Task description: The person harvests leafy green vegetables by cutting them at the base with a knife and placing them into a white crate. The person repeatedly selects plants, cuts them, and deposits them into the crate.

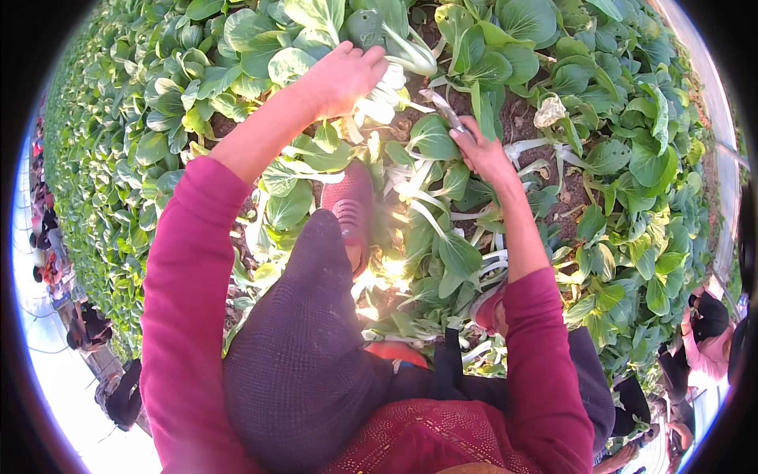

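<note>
My left hand [349, 77] is closed around a bok choy plant [385, 101], whose white stalks stick out below the fingers in bright sun. Another bok choy head [417, 56] lies just beyond it, its pale base pointing right. My right hand [482, 154] grips a small knife [441, 106] by the handle, its blade angled up and left towards the plants, apart from the held stalks. Below the knife, cut leaves and stalks [435, 201] litter the soil. A standing bok choy [488, 59] grows beyond the blade.
Dense bok choy [136, 136] spreads left, with more plants [622, 142] to the right. My maroon shoe [349, 207] stands among loose leaves; the other shoe [488, 311] is further right. A pale strip [719, 118] borders the bed. Several people [707, 338] are at both rims.
</note>
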`<control>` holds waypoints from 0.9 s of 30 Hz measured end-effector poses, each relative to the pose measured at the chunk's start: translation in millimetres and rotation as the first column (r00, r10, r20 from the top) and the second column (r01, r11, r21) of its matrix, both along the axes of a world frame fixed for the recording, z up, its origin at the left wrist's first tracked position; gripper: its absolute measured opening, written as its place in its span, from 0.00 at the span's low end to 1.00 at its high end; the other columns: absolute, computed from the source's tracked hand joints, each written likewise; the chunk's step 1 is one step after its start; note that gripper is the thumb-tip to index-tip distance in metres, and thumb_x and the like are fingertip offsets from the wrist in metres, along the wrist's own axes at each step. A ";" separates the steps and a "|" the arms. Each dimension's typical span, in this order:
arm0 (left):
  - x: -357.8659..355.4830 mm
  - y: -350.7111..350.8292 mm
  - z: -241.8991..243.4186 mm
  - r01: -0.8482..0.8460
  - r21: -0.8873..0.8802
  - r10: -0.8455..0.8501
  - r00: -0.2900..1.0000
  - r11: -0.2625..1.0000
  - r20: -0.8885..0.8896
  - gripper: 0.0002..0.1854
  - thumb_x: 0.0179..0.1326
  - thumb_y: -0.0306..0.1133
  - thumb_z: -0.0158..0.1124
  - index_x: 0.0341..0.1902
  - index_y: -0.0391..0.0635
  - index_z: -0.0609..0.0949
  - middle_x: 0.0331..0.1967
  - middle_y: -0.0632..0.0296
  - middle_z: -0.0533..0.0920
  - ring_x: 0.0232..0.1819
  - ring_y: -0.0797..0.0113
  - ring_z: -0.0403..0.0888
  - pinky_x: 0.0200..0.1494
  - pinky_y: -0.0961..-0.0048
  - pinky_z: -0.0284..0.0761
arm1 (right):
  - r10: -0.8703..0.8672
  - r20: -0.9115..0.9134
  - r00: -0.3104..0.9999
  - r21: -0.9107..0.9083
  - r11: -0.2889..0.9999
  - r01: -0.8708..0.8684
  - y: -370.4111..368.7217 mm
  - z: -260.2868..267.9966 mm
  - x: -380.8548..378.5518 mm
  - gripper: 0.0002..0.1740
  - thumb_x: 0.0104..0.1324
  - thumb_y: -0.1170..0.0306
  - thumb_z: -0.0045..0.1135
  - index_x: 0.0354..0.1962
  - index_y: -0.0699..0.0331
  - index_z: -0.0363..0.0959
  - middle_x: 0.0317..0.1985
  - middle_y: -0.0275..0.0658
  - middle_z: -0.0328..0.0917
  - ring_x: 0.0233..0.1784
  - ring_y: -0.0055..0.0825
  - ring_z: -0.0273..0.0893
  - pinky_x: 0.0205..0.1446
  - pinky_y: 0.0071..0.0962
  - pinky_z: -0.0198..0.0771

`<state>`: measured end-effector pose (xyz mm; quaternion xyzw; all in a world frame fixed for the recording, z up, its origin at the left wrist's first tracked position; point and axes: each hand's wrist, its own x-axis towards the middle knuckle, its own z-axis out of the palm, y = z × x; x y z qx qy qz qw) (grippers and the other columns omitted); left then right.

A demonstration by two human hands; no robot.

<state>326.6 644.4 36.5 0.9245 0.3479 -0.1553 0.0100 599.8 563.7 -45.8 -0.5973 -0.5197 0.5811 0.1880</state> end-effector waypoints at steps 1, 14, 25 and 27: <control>-2.9 -14.4 9.5 -0.010 -0.021 0.013 0.988 1.000 0.154 0.33 0.39 0.30 0.72 0.52 0.37 0.72 0.50 0.55 0.71 0.47 0.59 0.76 0.52 0.67 0.65 | -0.119 -0.010 0.993 0.027 0.993 0.119 -18.2 5.5 7.5 0.10 0.67 0.63 0.57 0.41 0.58 0.72 0.16 0.23 0.62 0.13 0.10 0.55 0.14 0.16 0.49; -6.4 -157.2 103.7 -0.009 -0.011 0.013 0.892 1.000 0.451 0.40 0.41 0.32 0.70 0.62 0.39 0.67 0.66 0.52 0.64 0.52 0.50 0.72 0.57 0.63 0.67 | -0.467 -0.734 0.493 -0.141 0.815 0.562 -66.4 113.0 -40.0 0.25 0.63 0.63 0.63 0.54 0.64 0.68 0.40 0.35 0.79 0.31 0.19 0.77 0.21 0.15 0.62; 56.4 -174.4 268.3 0.100 -0.598 0.556 0.274 0.795 0.785 0.26 0.55 0.31 0.71 0.58 0.41 0.76 0.46 0.65 0.83 0.49 0.76 0.79 0.54 0.77 0.74 | -0.517 -0.316 0.795 0.473 0.641 0.605 -124.8 298.6 99.3 0.28 0.56 0.49 0.68 0.40 0.64 0.76 0.23 0.28 0.73 0.19 0.11 0.68 0.22 0.15 0.61; 86.2 -183.6 289.8 0.195 -0.663 0.589 0.330 0.723 0.738 0.24 0.54 0.31 0.70 0.55 0.40 0.78 0.47 0.64 0.82 0.49 0.74 0.78 0.56 0.73 0.72 | -0.442 -0.241 0.864 0.545 0.675 0.497 -140.3 337.3 103.2 0.30 0.58 0.48 0.65 0.45 0.68 0.77 0.24 0.30 0.76 0.21 0.14 0.71 0.24 0.15 0.65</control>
